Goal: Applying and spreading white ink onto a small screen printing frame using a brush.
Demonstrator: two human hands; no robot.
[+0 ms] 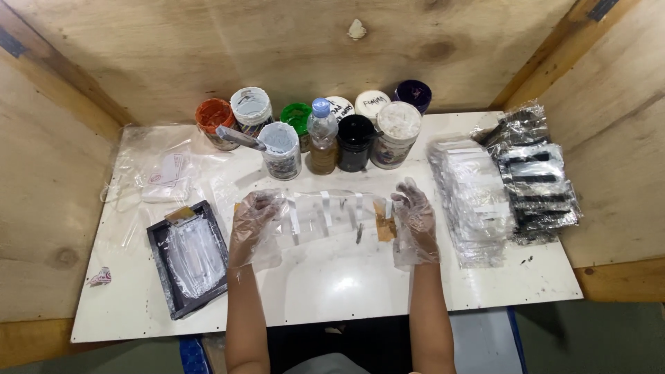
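Observation:
Both my hands wear thin clear plastic gloves. My left hand (255,225) grips the left end of a clear plastic strip (325,211) that lies across the white table top (332,284). My right hand (415,218) rests on the strip's right end, fingers spread, beside a small brown tab (384,225). White bands cross the strip at intervals. A thin dark stick (359,233) lies just under the strip's middle.
Several paint jars (284,149) and a small bottle (323,142) stand along the back of the table. A dark tray (188,257) lined with plastic sits at the left. Stacks of clear and black-printed packets (509,183) lie at the right. Plywood walls enclose the table.

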